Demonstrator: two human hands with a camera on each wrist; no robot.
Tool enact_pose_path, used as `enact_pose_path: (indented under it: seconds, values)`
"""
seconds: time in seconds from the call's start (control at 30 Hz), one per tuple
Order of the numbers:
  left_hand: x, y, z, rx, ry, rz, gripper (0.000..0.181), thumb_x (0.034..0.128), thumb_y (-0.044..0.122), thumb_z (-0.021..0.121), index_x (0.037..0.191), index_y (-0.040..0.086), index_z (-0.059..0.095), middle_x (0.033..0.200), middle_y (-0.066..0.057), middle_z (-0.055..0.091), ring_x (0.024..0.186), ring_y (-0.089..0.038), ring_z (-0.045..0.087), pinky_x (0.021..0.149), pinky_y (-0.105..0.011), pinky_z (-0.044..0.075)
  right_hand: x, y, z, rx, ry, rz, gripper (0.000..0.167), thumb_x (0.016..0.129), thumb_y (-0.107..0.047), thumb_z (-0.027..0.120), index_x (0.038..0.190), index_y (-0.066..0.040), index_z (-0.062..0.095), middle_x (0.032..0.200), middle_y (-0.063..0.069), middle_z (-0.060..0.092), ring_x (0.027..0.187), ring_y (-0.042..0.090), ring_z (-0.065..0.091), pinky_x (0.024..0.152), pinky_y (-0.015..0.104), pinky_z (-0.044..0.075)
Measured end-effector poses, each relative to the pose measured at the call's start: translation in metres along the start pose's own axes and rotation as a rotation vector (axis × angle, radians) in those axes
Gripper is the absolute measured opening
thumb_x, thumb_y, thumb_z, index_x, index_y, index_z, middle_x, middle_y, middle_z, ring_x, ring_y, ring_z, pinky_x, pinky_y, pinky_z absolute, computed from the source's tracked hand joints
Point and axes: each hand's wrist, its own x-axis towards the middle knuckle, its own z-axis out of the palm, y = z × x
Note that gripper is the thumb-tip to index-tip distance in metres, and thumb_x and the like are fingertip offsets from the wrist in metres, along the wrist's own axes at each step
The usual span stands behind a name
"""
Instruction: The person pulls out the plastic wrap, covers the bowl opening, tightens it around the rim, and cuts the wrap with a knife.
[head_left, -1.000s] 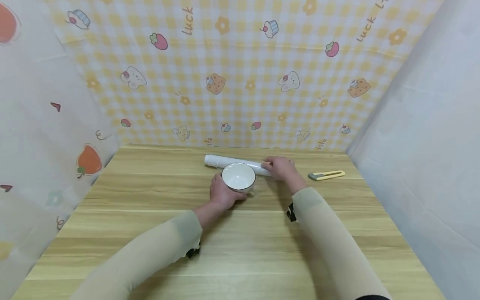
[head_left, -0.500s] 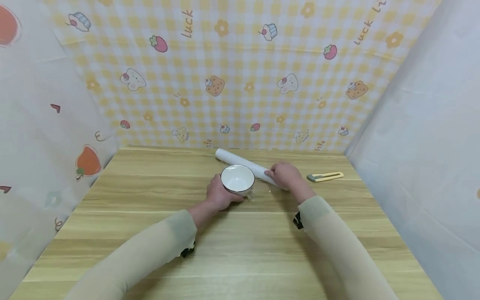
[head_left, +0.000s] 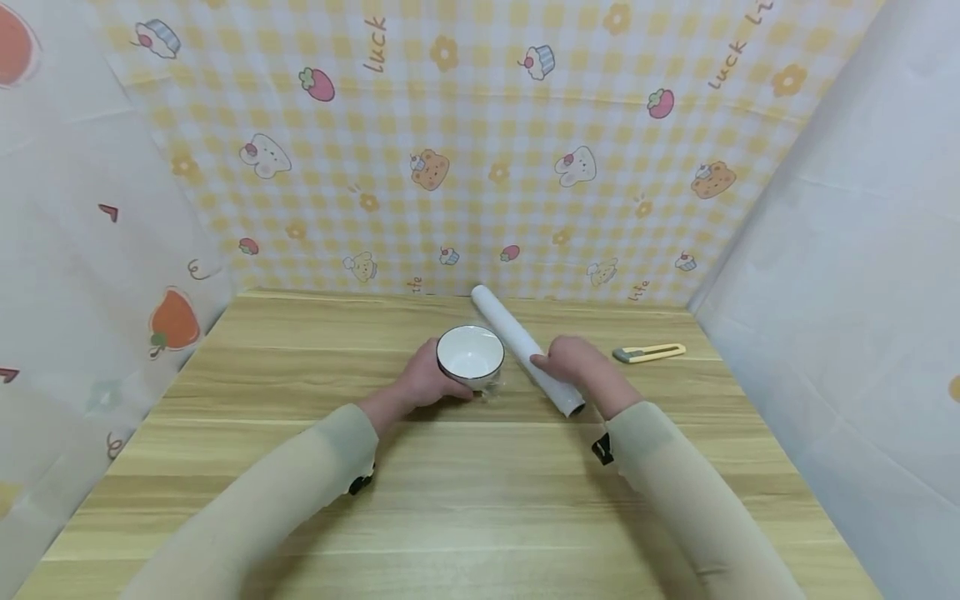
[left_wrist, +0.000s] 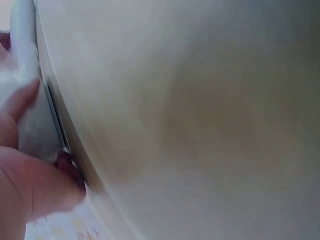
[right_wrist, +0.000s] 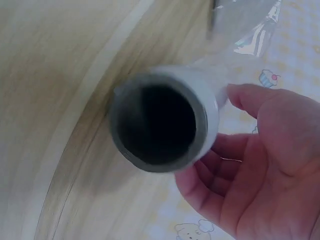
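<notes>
In the head view a white bowl (head_left: pixel 470 353) with a dark rim stands upright at mid-table. My left hand (head_left: pixel 426 379) holds it from the left side, the thumb lying along its near side. To the right, my right hand (head_left: pixel 576 364) grips a white roll of cling film (head_left: pixel 516 335), which lies slanted with its far end near the back wall. The right wrist view looks into the roll's hollow dark core, with fingers and thumb around its side. Clear film (right_wrist: pixel 255 37) runs from the roll towards the bowl, crumpled at the bowl's right side.
A yellow and grey utility knife (head_left: pixel 649 353) lies on the wooden table (head_left: pixel 480 517) to the right of the right hand. A yellow checked cloth (head_left: pixel 480 167) hangs behind the table, and pale cloths hang at both sides.
My right hand has swung the roll from nearly crosswise to a steep slant, its near end now closer to me. The bowl and left hand have shifted slightly left.
</notes>
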Motion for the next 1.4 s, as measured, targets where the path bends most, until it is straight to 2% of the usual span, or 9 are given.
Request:
enact_pose_path:
  seconds: [0.07,0.23,0.37,0.63,0.8,0.9,0.97,1.17,1.4]
  values:
    - [0.004,-0.003,-0.005,-0.025,-0.056,0.021,0.100,0.0642,0.000,0.103,0.152,0.003,0.056,0.147,-0.019,0.068,0.141,-0.038,0.060,0.131,-0.052,0.038,-0.002,-0.001,0.000,0.032,-0.035,0.012,0.055,0.113,-0.052,0.054,0.100,-0.003,0.074,0.090,0.010,0.073,0.075,0.020,0.068,0.068,0.032,0.056]
    - [0.014,-0.008,-0.017,-0.005,-0.140,-0.033,0.107,0.0701,0.006,0.102,0.159,-0.001,0.043,0.158,-0.023,0.056,0.148,-0.041,0.052,0.135,-0.055,0.031,-0.004,-0.002,-0.001,0.132,-0.093,0.044,0.050,0.111,-0.049,0.060,0.093,-0.004,0.070,0.079,0.009,0.071,0.061,0.016,0.066,0.058,0.028,0.058]
    - [0.022,-0.011,-0.027,0.014,-0.182,-0.055,0.113,0.0725,0.010,0.102,0.163,0.000,0.034,0.163,-0.025,0.049,0.153,-0.042,0.046,0.136,-0.056,0.025,-0.005,-0.003,0.001,0.219,-0.119,0.045,0.048,0.110,-0.046,0.064,0.094,-0.001,0.069,0.076,0.011,0.073,0.057,0.016,0.070,0.060,0.031,0.064]
    - [0.034,-0.013,-0.041,0.033,-0.251,-0.059,0.108,0.0768,0.005,0.097,0.163,0.000,0.034,0.164,-0.026,0.048,0.155,-0.043,0.043,0.137,-0.056,0.022,-0.008,-0.009,0.003,0.366,-0.175,0.049,0.047,0.109,-0.042,0.066,0.101,0.005,0.067,0.079,0.016,0.076,0.059,0.020,0.075,0.063,0.035,0.067]
    - [0.032,-0.010,-0.039,0.031,-0.290,-0.076,0.145,0.0762,0.013,0.101,0.172,0.002,-0.006,0.178,-0.029,0.023,0.165,-0.046,0.025,0.139,-0.059,0.009,-0.009,-0.012,0.003,0.385,-0.183,0.054,0.046,0.108,-0.040,0.066,0.103,0.006,0.066,0.078,0.018,0.076,0.057,0.020,0.074,0.061,0.035,0.067]
    - [0.030,-0.009,-0.030,0.022,-0.259,-0.077,0.163,0.0719,0.019,0.106,0.170,0.007,-0.024,0.181,-0.027,0.011,0.167,-0.045,0.020,0.140,-0.058,0.005,-0.008,-0.011,0.003,0.386,-0.181,0.054,0.046,0.108,-0.039,0.066,0.105,0.006,0.065,0.080,0.018,0.076,0.057,0.020,0.074,0.060,0.034,0.066]
    - [0.030,-0.010,-0.024,0.011,-0.223,-0.063,0.165,0.0699,0.018,0.107,0.169,0.007,-0.024,0.182,-0.027,0.010,0.167,-0.045,0.022,0.140,-0.058,0.008,-0.007,-0.010,0.004,0.399,-0.182,0.054,0.045,0.108,-0.039,0.067,0.106,0.006,0.064,0.080,0.019,0.075,0.058,0.021,0.074,0.060,0.034,0.066]
    - [0.031,-0.007,-0.012,0.002,-0.125,-0.064,0.156,0.0682,0.012,0.107,0.172,0.005,-0.009,0.177,-0.027,0.029,0.162,-0.045,0.035,0.139,-0.056,0.015,-0.009,-0.011,0.006,0.435,-0.193,0.059,0.044,0.107,-0.039,0.066,0.106,0.006,0.064,0.075,0.017,0.075,0.056,0.019,0.072,0.061,0.036,0.067]
    - [0.035,-0.010,-0.013,-0.027,-0.123,-0.020,0.125,0.0681,0.005,0.104,0.167,0.002,0.027,0.163,-0.026,0.047,0.151,-0.043,0.048,0.135,-0.055,0.030,-0.007,-0.008,0.006,0.438,-0.221,0.087,0.047,0.107,-0.041,0.066,0.109,0.006,0.064,0.078,0.016,0.075,0.057,0.019,0.071,0.062,0.034,0.067]
